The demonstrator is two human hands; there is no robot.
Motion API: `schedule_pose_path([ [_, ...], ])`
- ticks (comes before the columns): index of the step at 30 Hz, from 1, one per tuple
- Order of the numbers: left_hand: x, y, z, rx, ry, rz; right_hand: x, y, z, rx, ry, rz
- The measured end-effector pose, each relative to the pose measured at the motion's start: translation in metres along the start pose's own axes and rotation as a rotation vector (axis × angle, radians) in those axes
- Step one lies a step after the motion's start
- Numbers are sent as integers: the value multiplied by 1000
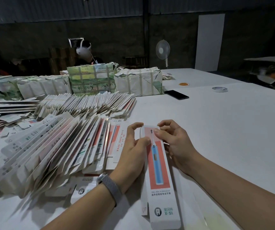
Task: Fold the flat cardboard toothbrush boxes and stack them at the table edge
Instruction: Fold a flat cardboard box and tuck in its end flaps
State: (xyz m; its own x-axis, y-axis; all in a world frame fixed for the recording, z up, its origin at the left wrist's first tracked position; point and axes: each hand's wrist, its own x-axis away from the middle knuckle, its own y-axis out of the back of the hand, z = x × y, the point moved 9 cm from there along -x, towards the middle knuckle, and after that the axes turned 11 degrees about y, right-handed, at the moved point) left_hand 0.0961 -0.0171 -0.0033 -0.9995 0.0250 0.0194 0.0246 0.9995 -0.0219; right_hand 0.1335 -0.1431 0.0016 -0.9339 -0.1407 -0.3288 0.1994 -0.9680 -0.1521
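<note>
Still early, both the left hand [134, 143] and right hand [171, 140] pinched one toothbrush box [158, 163], with a big pile of flat boxes [50, 146] left to fold.

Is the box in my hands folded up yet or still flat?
Partly folded. The box shows a side panel bent up along its left edge, and both hands pinch its far end, whose flap is not visibly closed.
</note>
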Motion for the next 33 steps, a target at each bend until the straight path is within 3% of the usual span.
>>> schedule_pose_path([
  [8, -1, -2, -6, 48, -61, -13, -5, 5, 15, 302, 160, -45],
  [11, -1, 0, -8, 62, -74, -37, -8, 7, 25, 464, 237, 31],
  [16, -6, 5, -7, 77, -118, -101, -7, -13, 8, 632, 22, 384],
  [23, -9, -9, -3, -43, -132, 20, -10, 10, 38, 909, 32, 331],
  [27, -12, 0, 5, 26, -64, -30, 3, 66, 53, 1143, -57, 328],
  [33, -16, 3, 11, -18, -42, -52, 30, 226, 84, 1655, -199, 92],
])
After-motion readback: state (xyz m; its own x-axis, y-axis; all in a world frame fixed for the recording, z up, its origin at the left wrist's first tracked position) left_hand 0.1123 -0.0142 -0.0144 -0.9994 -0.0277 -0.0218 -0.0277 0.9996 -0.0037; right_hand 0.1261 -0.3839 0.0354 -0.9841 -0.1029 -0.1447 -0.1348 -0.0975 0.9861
